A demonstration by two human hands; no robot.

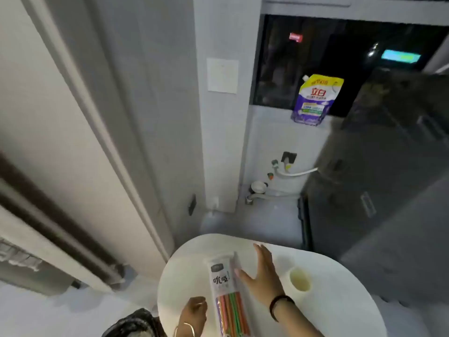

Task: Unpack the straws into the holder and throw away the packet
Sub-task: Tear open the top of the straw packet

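Beside the spread, empty right hand lies the straw packet; holder opposite; left hand curled, grip unclear.

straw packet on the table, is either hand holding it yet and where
Not clearly. The right hand lies open against the straw packet's right edge; the left hand sits beside its lower end. No closed grip shows.
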